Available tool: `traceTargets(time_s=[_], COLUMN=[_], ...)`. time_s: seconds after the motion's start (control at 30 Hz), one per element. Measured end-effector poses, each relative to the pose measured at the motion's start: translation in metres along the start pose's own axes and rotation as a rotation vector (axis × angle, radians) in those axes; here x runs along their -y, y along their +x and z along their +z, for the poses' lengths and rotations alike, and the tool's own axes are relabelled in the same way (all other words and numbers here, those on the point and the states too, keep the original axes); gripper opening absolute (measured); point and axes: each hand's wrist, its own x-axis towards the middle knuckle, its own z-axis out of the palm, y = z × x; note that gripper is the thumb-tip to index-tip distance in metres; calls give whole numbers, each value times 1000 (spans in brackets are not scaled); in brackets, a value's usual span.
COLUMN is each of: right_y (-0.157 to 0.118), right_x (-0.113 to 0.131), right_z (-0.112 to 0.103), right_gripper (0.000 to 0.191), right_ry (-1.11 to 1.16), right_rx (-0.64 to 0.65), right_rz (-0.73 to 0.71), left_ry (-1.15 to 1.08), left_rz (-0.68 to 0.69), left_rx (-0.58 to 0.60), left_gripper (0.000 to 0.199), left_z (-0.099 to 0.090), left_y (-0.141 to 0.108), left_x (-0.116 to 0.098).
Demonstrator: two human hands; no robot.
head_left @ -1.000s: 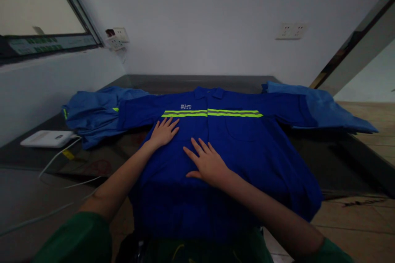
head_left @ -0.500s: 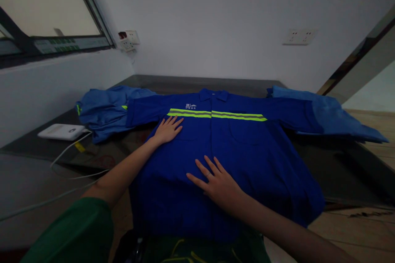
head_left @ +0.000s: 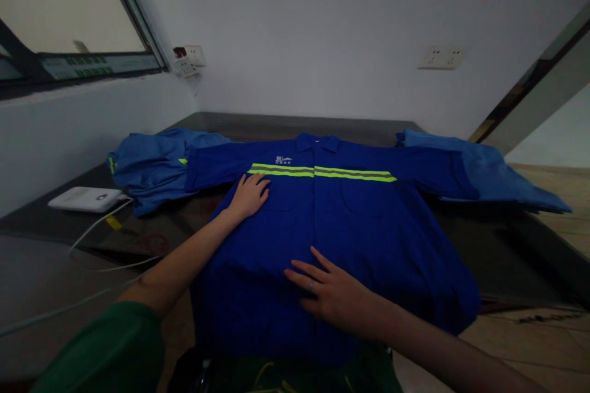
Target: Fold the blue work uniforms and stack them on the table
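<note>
A dark blue work shirt (head_left: 295, 221) lies front up across the table, collar at the far side, sleeves spread left and right. A yellow-green and grey reflective band (head_left: 350, 174) crosses its chest, with a small white logo above the left part. My left hand (head_left: 249, 194) rests flat on the chest just below the band, fingers spread. Over the lower front, my right hand (head_left: 329, 291) has its fingers apart and holds nothing; whether it touches the cloth I cannot tell. The shirt's lower edge hangs over the table's near edge.
Lighter blue clothes (head_left: 152, 163) lie bunched under the left sleeve, and folded light blue cloth (head_left: 498, 172) is under the right one. A white device (head_left: 85, 199) with a cable sits on the dark table (head_left: 488, 258) at left. Wall sockets (head_left: 441, 58) are behind.
My right hand has moved slightly down toward me over the shirt, and its fingers now point more to the left. My left hand stays at the chest, its fingers a little closer together.
</note>
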Motion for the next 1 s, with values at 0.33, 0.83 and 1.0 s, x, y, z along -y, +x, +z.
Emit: traceTargets(time_s=[0.33,0.83,1.0], right_y=[4,-1,-3], right_x=[25,35,32], right_z=[36,43,46], right_gripper=[15,7,12], right_ry=[-93,-9,-6], right_rx=[172,95,48], right_rz=[-194,-200,-228], left_ry=[-279,-271,-262], left_rz=[491,442,430], left_rx=[241,310,325], left_gripper=[55,96,96], left_z=[-30,-21,-23], left_y=[-67,-71,-71], left_x=[-108,-109,-109])
